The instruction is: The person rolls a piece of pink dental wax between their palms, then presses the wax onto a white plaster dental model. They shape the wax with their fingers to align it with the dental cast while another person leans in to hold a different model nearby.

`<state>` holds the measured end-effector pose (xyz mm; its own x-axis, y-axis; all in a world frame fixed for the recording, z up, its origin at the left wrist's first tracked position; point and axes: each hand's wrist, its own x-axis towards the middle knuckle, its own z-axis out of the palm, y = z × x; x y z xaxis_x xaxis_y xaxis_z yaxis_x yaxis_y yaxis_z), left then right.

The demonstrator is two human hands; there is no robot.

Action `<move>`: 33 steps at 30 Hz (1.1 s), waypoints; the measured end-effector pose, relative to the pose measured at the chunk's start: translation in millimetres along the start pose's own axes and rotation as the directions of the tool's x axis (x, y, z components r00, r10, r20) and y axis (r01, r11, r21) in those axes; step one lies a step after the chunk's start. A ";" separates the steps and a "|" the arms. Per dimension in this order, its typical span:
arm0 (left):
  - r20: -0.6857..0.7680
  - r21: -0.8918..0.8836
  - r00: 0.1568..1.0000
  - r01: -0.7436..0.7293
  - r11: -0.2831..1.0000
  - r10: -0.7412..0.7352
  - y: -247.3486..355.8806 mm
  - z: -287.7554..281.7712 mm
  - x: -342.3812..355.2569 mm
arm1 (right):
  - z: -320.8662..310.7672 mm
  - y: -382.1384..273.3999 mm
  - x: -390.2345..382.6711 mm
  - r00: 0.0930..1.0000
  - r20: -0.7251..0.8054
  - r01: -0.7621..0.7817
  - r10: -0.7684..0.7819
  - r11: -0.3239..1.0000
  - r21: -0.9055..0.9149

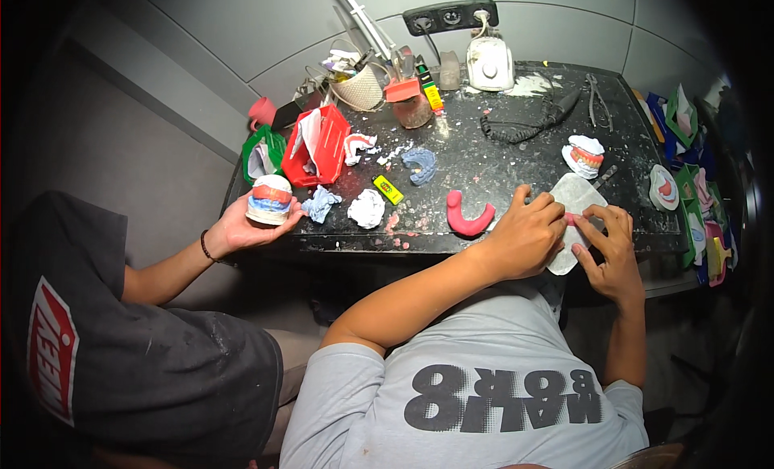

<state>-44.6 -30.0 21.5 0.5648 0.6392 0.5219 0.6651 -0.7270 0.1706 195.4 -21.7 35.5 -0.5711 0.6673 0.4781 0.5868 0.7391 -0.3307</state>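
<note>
Both my hands work at the right front of the black table, over a pale, rounded flat slab (568,263). A small pink strip (571,220), which looks like wax, lies between my fingertips. My left hand (528,233) is closed on its left end, fingers curled. My right hand (610,255) pinches the other end with thumb and fingers. Left of my left hand lies a thick pink horseshoe-shaped rim (470,217). Just beyond the slab stands a dental model with teeth set in pink (584,156). A knife-like tool (605,175) lies beside it, partly hidden.
At the left a co-worker's hand (242,225) holds another dental model (270,201). A red box (317,146), a yellow lighter (388,190), crumpled white lumps (367,208) and a blue-grey impression (419,166) lie nearby. A coiled cord (508,133) and pliers (598,104) lie farther back.
</note>
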 end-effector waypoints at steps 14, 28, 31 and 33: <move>0.005 -0.012 1.000 0.006 1.000 -0.006 9.0 0.4 8.6 | 1.8 -0.1 -1.5 1.000 0.008 0.010 -0.010 0.995 -0.096; 0.068 -0.066 0.997 0.029 0.997 -0.024 7.1 -9.4 9.2 | -1.6 10.9 -7.2 1.000 -0.018 0.016 -0.019 0.993 -0.120; 0.049 -0.084 0.998 0.029 0.996 -0.025 6.6 -8.2 9.5 | -1.7 7.5 -7.2 0.999 -0.035 0.009 -0.012 0.996 -0.083; 0.084 -0.062 0.996 0.020 0.998 -0.014 4.4 -6.5 7.7 | -1.9 8.2 -6.8 0.999 -0.043 0.007 -0.011 0.997 -0.076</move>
<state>-40.4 -29.9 31.7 0.5943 0.6684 0.4473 0.6444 -0.7285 0.2325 205.2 -20.4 31.1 -0.5519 0.6548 0.5164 0.6244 0.7349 -0.2645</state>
